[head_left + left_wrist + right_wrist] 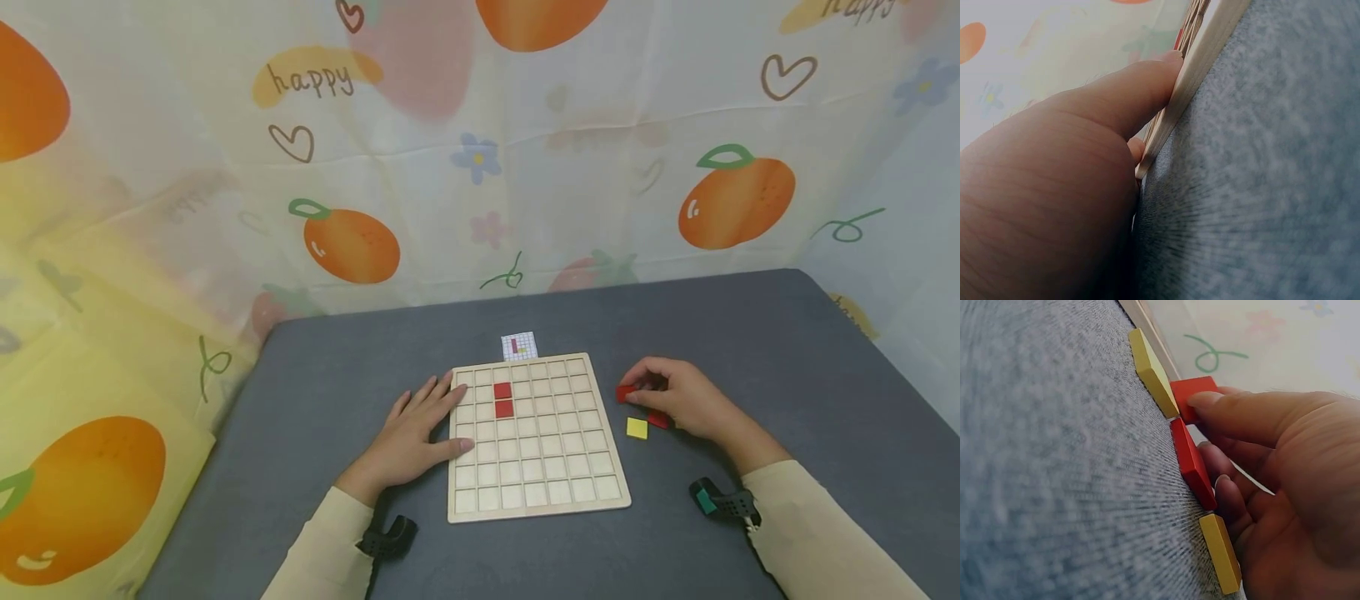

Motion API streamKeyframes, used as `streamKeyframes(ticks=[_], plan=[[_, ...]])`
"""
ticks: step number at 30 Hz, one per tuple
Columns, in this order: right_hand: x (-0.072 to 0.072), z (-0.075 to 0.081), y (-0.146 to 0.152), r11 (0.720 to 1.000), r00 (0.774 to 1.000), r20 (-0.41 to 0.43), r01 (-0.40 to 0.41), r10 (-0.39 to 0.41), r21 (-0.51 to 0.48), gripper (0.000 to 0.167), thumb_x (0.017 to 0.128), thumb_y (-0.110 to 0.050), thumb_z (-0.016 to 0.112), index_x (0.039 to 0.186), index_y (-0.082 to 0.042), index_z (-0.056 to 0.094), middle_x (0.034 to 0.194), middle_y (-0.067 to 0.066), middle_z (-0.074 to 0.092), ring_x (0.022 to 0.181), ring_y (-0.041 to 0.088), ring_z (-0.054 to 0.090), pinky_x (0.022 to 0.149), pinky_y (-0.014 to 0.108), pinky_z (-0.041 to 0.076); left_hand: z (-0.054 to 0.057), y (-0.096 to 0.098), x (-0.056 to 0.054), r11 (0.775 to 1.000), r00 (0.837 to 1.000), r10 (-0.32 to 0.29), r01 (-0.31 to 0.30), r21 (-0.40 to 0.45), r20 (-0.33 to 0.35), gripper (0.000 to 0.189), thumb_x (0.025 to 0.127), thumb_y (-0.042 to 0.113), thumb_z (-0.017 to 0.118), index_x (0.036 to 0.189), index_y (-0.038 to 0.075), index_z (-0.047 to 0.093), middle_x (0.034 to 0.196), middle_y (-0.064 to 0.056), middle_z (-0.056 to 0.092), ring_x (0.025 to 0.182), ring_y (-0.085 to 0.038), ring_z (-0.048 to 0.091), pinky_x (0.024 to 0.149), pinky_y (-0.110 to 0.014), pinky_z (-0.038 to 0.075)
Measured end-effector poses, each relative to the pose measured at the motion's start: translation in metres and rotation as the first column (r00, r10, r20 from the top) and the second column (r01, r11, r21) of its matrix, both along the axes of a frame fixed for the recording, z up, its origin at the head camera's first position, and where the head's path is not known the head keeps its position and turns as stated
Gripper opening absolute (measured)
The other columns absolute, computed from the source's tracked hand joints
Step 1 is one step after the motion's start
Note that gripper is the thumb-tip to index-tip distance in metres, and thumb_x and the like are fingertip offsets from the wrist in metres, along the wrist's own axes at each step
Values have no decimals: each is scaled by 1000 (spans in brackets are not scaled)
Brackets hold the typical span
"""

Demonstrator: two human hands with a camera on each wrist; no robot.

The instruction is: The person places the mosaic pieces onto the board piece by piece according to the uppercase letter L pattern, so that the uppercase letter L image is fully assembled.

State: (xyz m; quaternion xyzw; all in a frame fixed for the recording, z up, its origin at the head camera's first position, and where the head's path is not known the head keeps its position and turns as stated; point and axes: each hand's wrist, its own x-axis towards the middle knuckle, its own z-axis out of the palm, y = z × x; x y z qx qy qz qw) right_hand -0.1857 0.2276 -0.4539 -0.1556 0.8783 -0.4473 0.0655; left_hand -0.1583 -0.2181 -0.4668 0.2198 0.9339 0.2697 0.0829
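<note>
A wooden grid board (528,496) lies on the table, with two red square tiles (503,408) one above the other in its upper left part. My left hand (412,437) rests at the board's left edge, fingers spread and thumb on the rim; in the left wrist view the thumb (1122,94) touches the board's side. To the right of the board, my right hand (690,400) pinches a red tile (1188,394) between thumb and fingers. Beneath that hand lie another red tile (1191,465) and two yellow tiles (1154,372), one on either side of it.
A small card (519,346) printed with a coloured grid pattern lies just behind the board's far edge. The grey table (360,358) ends at a fruit-patterned cloth (420,208) hanging behind it. Black straps sit on both wrists.
</note>
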Motion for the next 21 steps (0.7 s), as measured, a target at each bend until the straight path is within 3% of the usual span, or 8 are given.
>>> streamKeyframes(ticks=[10, 21], plan=[[0, 3, -1, 999, 998, -58, 37, -37, -1, 14, 104, -4, 75, 117, -7, 78, 104, 3, 72, 91, 25, 64, 73, 35, 56, 1, 0, 0, 1000, 1000, 0, 0, -6, 3, 92, 100, 64, 71, 173, 21, 34, 181, 1, 14, 166, -27, 6, 127, -62, -2], [9, 10, -22, 996, 999, -37, 18, -21, -88, 14, 105, -9, 76, 118, -9, 78, 108, 2, 73, 93, 24, 68, 76, 36, 57, 1, 1, 0, 1000, 1000, 0, 0, -11, 3, 93, 101, 65, 70, 174, 22, 33, 181, 1, 13, 166, -27, 6, 127, -62, -2]])
